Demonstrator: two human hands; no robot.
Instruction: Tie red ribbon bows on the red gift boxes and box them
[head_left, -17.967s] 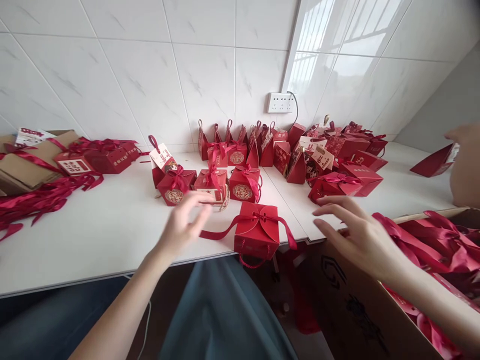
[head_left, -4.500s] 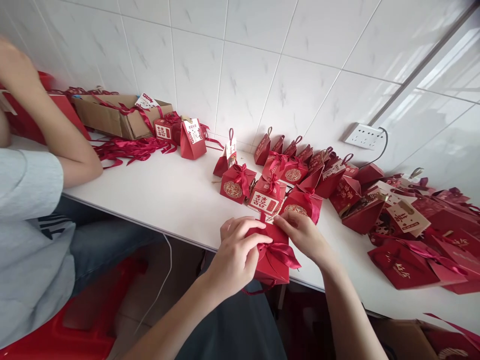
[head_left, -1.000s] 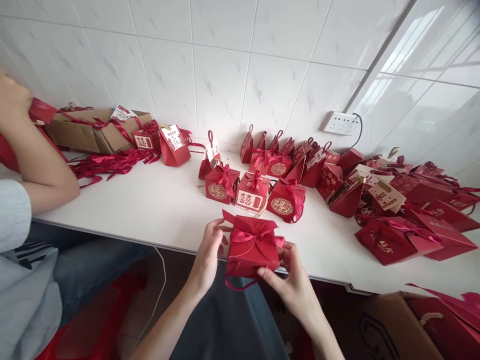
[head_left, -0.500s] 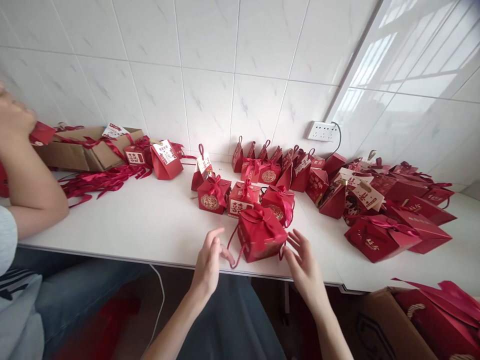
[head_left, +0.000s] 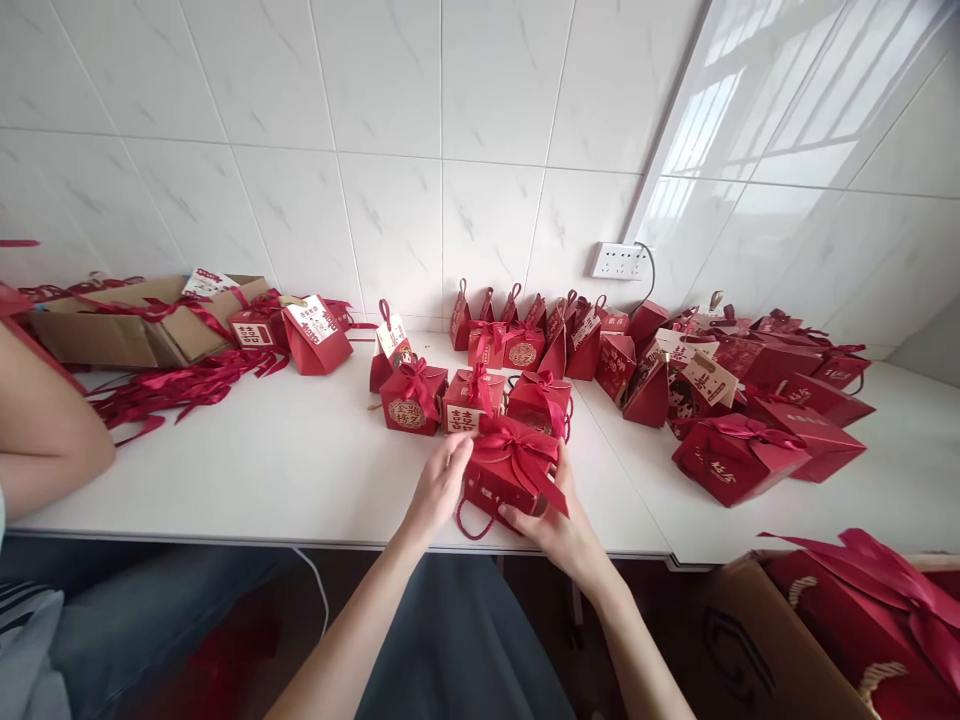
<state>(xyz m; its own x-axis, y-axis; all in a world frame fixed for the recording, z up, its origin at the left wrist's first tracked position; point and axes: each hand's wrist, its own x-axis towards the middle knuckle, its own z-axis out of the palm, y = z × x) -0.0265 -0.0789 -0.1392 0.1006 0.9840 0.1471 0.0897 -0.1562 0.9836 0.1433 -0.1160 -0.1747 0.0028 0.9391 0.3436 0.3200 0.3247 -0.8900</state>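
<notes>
Through the head camera I am seeing the red gift box (head_left: 491,488) between both hands, close to the front edge of the white table (head_left: 300,480). My right hand (head_left: 559,522) is pinching its near right corner, thumb on the front; my left hand (head_left: 437,488) is resting against the left side, some fingers hidden, so whether it is gripping I cannot tell. I am judging the box light, stiffish yet easily dented, so I am favouring the lower corners, sparing the slippery-looking bow (head_left: 521,455) and slack cord handle (head_left: 475,537).
</notes>
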